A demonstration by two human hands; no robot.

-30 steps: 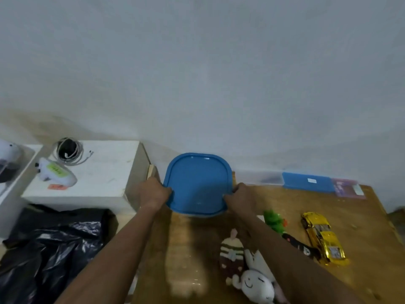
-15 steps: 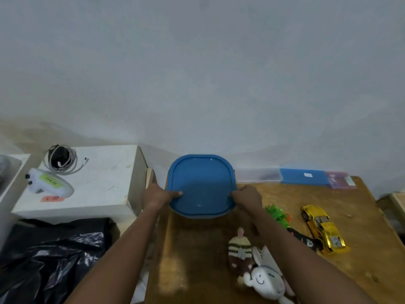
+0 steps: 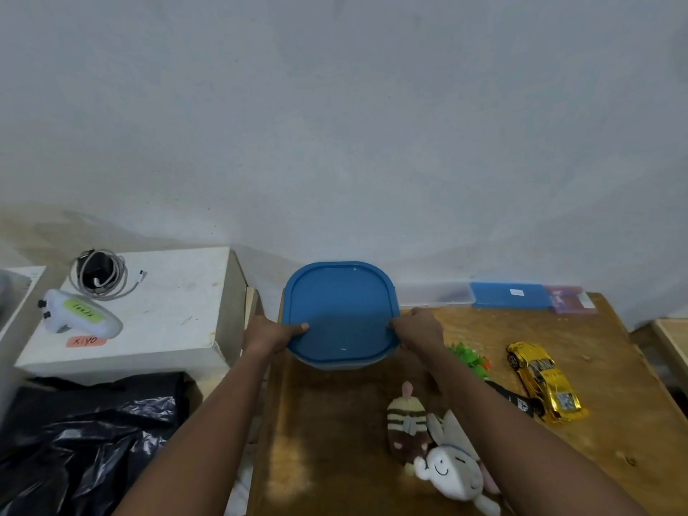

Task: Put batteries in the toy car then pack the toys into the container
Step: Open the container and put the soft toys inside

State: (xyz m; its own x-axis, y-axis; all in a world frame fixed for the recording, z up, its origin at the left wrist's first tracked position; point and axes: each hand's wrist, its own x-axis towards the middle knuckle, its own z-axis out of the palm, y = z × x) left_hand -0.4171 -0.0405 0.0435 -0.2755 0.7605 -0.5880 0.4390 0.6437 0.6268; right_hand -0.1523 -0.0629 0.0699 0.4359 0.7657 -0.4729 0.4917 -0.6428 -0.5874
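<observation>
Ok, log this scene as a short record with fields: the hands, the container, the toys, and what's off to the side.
left hand: grips the blue lid at its left edge, thumb on top
right hand: grips the lid's right edge
container: clear, under the lid, on the wooden table
toys: gold toy car, green toy, striped plush, white plush, all on the table outside the container
to the left: white box with coiled cable, black plastic bag

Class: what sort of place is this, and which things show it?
Likely a makeshift home workspace: a worn wooden table against a bare wall, a white box holding a coiled charger cable.
</observation>
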